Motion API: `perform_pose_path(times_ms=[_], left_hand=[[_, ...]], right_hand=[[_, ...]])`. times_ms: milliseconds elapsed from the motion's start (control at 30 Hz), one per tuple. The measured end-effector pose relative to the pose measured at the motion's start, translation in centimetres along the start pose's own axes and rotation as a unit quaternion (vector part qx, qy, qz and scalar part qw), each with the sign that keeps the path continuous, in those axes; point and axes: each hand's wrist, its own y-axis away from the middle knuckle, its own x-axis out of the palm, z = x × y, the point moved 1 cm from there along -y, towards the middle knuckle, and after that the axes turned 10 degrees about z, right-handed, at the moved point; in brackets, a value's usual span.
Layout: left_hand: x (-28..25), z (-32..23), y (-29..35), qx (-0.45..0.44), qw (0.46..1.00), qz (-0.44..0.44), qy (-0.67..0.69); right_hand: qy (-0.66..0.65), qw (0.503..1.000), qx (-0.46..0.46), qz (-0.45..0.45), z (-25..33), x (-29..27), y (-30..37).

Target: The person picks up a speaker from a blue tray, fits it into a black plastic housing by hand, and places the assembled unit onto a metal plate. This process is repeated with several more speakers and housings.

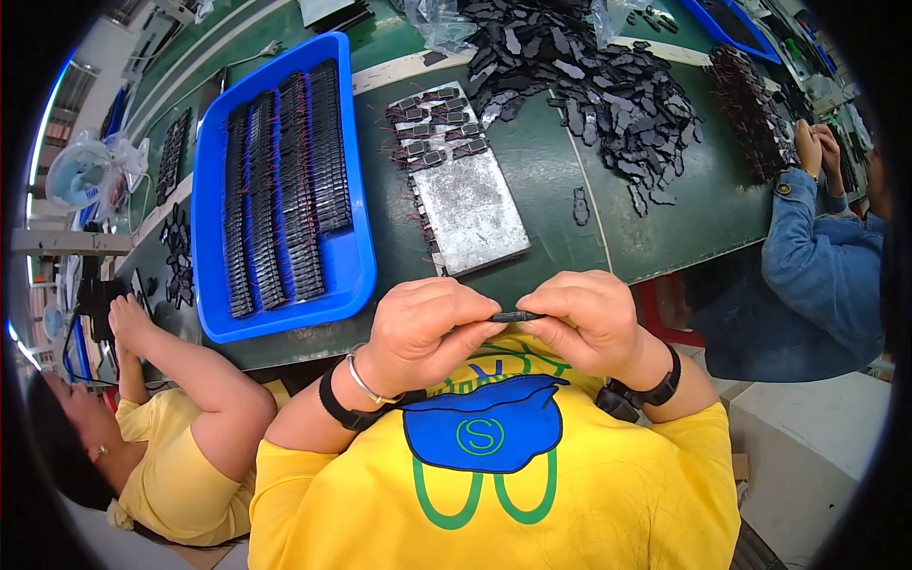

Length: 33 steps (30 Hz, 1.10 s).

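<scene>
In front of my chest, my left hand [418, 328] and my right hand [597, 318] pinch the two ends of a small black plastic part [517, 316] between thumbs and fingertips. The part is seen edge-on, so its face is hidden. Just beyond my hands, a scuffed silvery block [470, 209] lies on the green table, with several small black components [442, 128] with red wires on its far half. A single flat black piece [580, 206] lies to the right of the block.
A blue tray [359, 252] with rows of black parts stands at the left. A large heap of flat black pieces [622, 104] covers the far middle of the green table [665, 233]. Co-workers sit at both sides, one in yellow [180, 456], one in a denim sleeve [817, 256].
</scene>
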Motion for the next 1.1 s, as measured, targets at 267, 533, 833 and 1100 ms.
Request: perform_pose_path(times_ms=[267,533,833,1100], left_hand=[[-0.1,0.8,0.1,-0.047,0.996,0.058,0.056],[-0.1,0.4,-0.6,0.031,0.998,0.053,-0.017],[0.0,0.1,-0.2,0.062,0.994,0.028,-0.086],[0.0,0.3,-0.1,0.060,0.994,0.008,-0.090]], right_hand=[[0.031,0.999,-0.040,-0.007,-0.3,0.1,0.1],[0.040,0.998,-0.049,-0.006,-0.4,0.7,0.4],[0.036,0.999,-0.032,-0.009,-0.2,0.9,0.4],[-0.061,0.995,0.083,0.009,-0.1,0.8,0.3]])
